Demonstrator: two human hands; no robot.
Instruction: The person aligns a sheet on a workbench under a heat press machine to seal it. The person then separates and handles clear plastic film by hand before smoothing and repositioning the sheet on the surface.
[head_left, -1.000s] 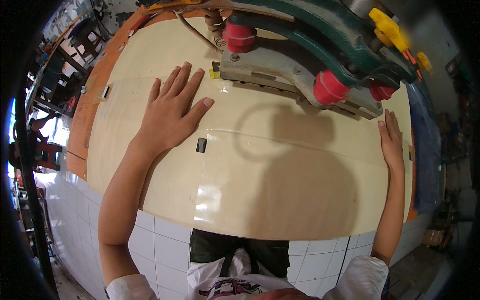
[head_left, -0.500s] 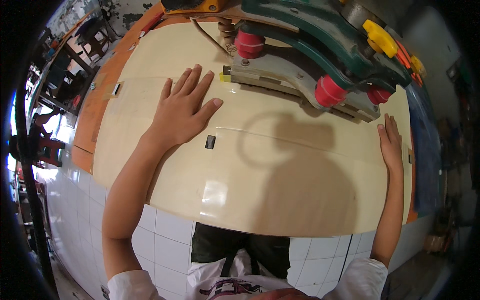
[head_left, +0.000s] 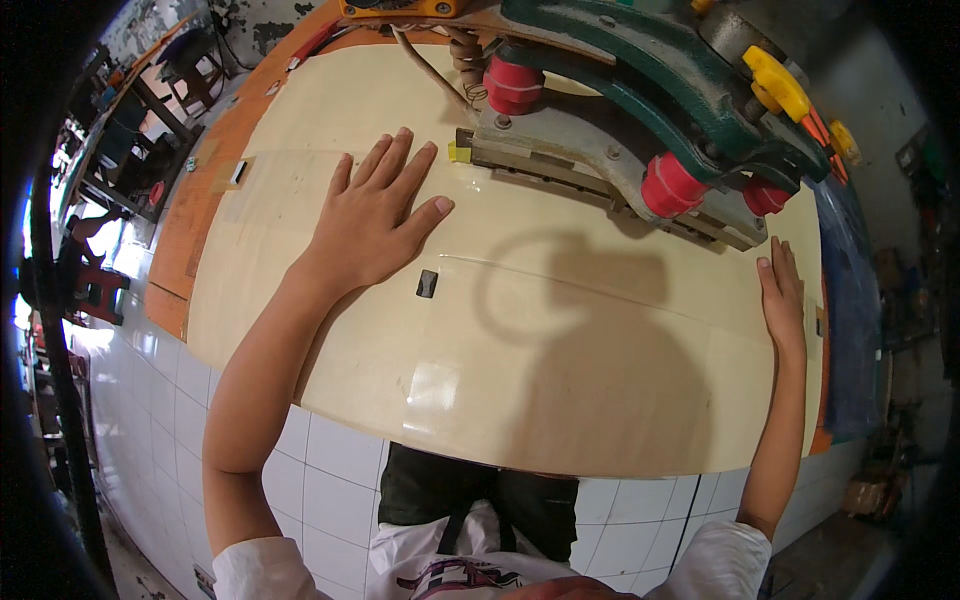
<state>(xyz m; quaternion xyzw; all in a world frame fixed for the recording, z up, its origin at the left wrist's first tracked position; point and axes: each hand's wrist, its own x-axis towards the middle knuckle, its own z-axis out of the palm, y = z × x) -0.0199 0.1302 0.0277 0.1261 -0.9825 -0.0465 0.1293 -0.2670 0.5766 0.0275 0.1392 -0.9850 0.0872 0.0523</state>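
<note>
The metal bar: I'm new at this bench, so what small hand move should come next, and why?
Perhaps ease the right hand slightly back: in this view its fingertips appear close to the right end of the metal bar, though the real gap is unclear.

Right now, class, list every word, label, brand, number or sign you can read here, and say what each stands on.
None can be read.
White shirt: a dark and pink print, too slanted and cut off to make out.
Green-and-grey machine: no lettering I can make out.
Cream work surface: no writing visible.
</note>
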